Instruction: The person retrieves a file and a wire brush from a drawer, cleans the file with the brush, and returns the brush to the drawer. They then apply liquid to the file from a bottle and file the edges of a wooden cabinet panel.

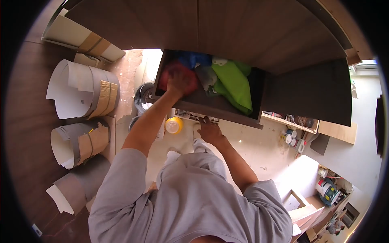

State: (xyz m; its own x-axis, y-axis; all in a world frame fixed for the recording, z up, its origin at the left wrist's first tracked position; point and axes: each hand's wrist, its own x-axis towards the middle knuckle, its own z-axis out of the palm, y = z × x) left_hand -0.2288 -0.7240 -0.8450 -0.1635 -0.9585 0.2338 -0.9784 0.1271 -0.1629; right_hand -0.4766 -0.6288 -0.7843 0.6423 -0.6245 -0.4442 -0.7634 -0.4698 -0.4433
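In the head view, at upper middle, one drawer [235, 118] with one red bundle [190, 83], one blue bundle [194, 59] and one green cloth [235, 83] inside. Left hand [177, 82] on the red bundle, too blurry to say if grip is tight. Right hand [210, 132] near middle, just under the drawer, grip loose, fingers spread. Three big rolls [75, 137] at left.

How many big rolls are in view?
3, left of the drawer: the top roll, the middle roll and the bottom roll. Others may be hidden.
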